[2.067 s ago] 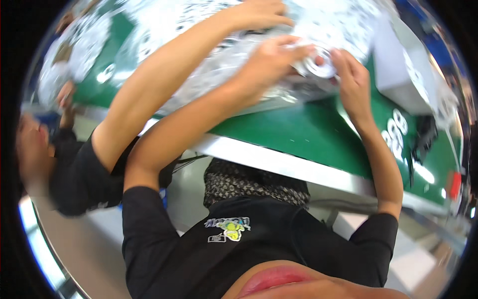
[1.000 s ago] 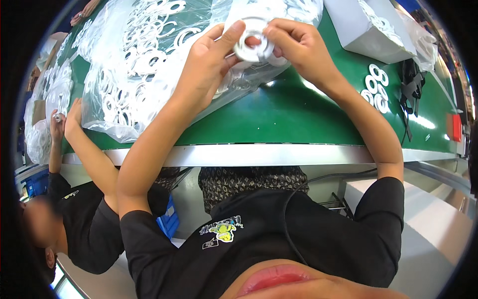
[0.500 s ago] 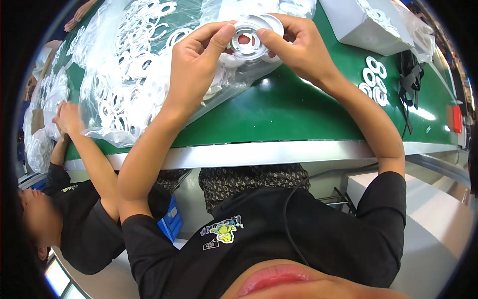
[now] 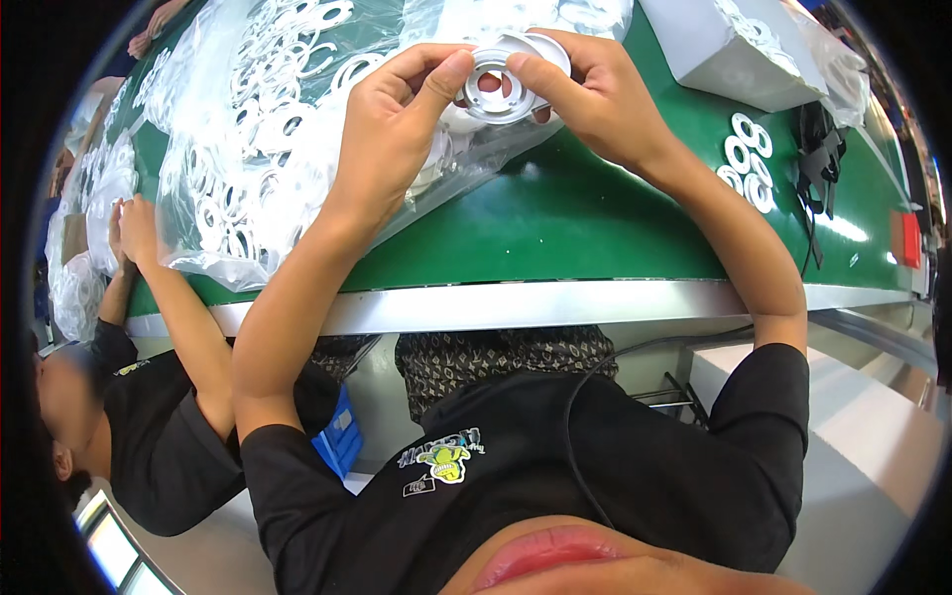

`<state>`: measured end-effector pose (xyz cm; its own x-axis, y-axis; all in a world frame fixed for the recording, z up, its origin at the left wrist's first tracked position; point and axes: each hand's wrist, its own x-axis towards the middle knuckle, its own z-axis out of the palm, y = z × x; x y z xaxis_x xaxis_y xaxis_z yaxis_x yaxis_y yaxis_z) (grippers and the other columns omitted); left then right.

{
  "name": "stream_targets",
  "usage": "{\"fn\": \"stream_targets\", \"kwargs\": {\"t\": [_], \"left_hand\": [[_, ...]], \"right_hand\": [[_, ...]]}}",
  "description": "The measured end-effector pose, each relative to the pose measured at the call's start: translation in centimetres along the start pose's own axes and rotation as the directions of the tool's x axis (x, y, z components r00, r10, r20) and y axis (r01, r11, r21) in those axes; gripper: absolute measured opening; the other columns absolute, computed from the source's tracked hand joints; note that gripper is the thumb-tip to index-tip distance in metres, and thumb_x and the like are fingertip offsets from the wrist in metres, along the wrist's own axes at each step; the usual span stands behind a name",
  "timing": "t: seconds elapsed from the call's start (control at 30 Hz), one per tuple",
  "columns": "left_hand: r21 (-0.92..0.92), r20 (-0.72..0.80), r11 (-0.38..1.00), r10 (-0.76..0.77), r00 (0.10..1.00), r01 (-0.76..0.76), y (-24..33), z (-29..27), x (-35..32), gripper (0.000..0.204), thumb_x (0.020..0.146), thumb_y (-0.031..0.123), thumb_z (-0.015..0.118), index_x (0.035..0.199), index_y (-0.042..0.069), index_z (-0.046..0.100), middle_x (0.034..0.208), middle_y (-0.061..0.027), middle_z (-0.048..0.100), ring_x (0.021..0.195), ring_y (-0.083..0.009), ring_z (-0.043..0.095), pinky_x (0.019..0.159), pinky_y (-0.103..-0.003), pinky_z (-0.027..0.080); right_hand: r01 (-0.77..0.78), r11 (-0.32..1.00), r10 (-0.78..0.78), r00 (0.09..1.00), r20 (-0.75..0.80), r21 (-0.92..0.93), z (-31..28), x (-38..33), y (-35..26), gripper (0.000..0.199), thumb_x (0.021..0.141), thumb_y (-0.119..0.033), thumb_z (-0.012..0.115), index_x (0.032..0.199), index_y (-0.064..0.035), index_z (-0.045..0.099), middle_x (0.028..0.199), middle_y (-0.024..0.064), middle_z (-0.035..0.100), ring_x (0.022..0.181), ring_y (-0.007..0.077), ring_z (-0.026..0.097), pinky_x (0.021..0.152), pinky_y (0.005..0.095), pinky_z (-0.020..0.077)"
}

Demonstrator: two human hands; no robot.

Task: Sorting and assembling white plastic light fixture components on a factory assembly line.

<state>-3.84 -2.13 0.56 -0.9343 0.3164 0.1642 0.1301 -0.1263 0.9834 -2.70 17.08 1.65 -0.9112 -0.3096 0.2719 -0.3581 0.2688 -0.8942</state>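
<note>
Between both hands I hold round white plastic ring parts, lifted over the green table. A ring with a round central hole (image 4: 493,111) faces me, and a wider curved white piece (image 4: 548,48) sits behind it, partly covered by my fingers. My left hand (image 4: 412,89) pinches the left edge, thumb on the front face. From the right, my right hand (image 4: 585,87) grips the wider piece, its thumb pressing on the ring's upper front. Whether the two pieces are joined, I cannot tell.
A clear plastic sheet (image 4: 407,220) with many white rings (image 4: 288,124) covers the green table (image 4: 595,233) on the left. At right lie several loose rings (image 4: 736,154), a box of rings (image 4: 694,50) and black straps (image 4: 818,149). A co-worker's hand (image 4: 137,228) is at far left.
The ring parts have turned and shifted slightly, and my right thumb has slid a little left across the ring. The co-worker at the left has moved their hands and head.
</note>
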Motion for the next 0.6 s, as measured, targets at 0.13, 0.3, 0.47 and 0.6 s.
{"fn": "stream_targets", "kwargs": {"t": [0.13,0.3,0.47,0.6], "left_hand": [[0.033,0.000,0.999,0.020,1.000,-0.020,0.5,-0.1,-0.1,0.027,0.092,0.022,0.061,0.104,-0.001,0.065,0.083,-0.0002,0.060,0.075,-0.0065,0.050,0.069,-0.020,0.041],[-0.108,-0.023,0.994,-0.019,1.000,0.016,0.2,0.3,0.2,0.028,0.092,0.024,0.060,0.105,-0.001,0.064,0.084,-0.0021,0.062,0.078,-0.0068,0.053,0.071,-0.021,0.043],[-0.243,-0.032,0.970,-0.034,0.999,0.026,0.0,0.3,0.2,0.033,0.094,0.027,0.057,0.106,-0.003,0.063,0.090,-0.0062,0.065,0.083,-0.0098,0.060,0.078,-0.024,0.049],[0.069,-0.040,0.997,-0.022,0.999,0.025,0.3,-0.1,0.0,0.028,0.094,0.025,0.057,0.096,-0.001,0.068,0.084,-0.0039,0.064,0.075,-0.0072,0.054,0.069,-0.021,0.044]], "right_hand": [[-0.115,0.989,0.117,0.993,-0.013,0.092,0.4,-0.3,-0.7,0.036,0.094,-0.034,0.053,0.106,-0.0019,0.062,0.086,0.0004,0.062,0.074,0.0048,0.053,0.061,0.0198,0.0445],[-0.102,0.981,0.108,0.994,-0.027,0.166,0.6,-0.2,-0.2,0.032,0.095,-0.033,0.052,0.104,-0.0030,0.061,0.084,-0.0003,0.061,0.072,0.0040,0.052,0.058,0.0203,0.0423],[-0.061,0.956,0.089,0.992,-0.086,0.286,1.0,0.0,-0.2,0.029,0.094,-0.028,0.053,0.098,-0.0002,0.061,0.077,0.0008,0.060,0.066,0.0055,0.052,0.056,0.0193,0.0387],[-0.020,0.996,0.028,0.995,-0.093,0.090,0.0,0.0,-0.9,0.025,0.091,-0.024,0.055,0.090,-0.0005,0.063,0.074,-0.0006,0.059,0.067,0.0048,0.050,0.057,0.0189,0.0374]]}}
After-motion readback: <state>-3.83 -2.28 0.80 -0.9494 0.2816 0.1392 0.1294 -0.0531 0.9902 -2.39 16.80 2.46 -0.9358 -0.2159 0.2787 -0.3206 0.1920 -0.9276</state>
